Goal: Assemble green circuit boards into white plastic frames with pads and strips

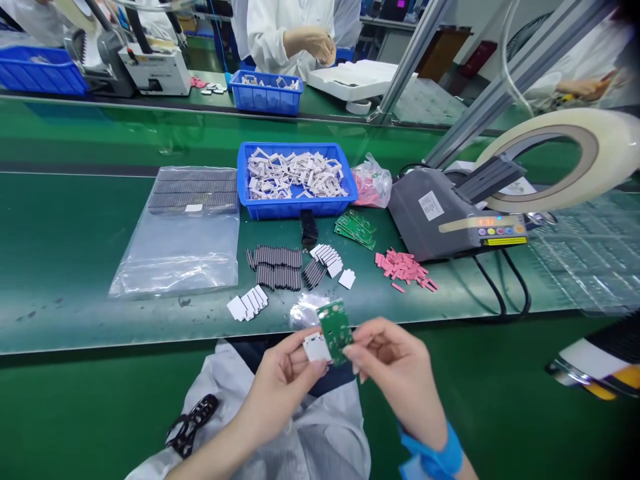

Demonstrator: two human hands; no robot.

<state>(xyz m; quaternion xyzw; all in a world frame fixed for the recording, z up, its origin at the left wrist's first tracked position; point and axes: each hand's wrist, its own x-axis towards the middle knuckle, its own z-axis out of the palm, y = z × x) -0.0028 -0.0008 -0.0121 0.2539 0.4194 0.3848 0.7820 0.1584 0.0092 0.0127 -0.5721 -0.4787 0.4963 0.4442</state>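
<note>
A blue plastic crate on the green table is heaped with pale, open rectangular frames, and a second blue crate sits across the belt in front of a co-worker, holding similar pieces. To the left of the near crate, a clear plastic bag holds rows of dark pin strips. To its right, a small clear bag holds something pink. Loose on the table are more pin strips, white tabs, a small stack of green boards and a scatter of pink pads, beside a grey tape dispenser.

The person's forearms reach in from below, held over their white-coated lap. The left hand has its fingers closed on a small white part, while the right hand, with a blue wrist strap, pinches a green circuit board by its edge, just above the table's front edge. The two pieces touch, but the fingers partly hide where they meet, so any join is hard to make out. A black object on the lap is too partly seen to name.
</note>
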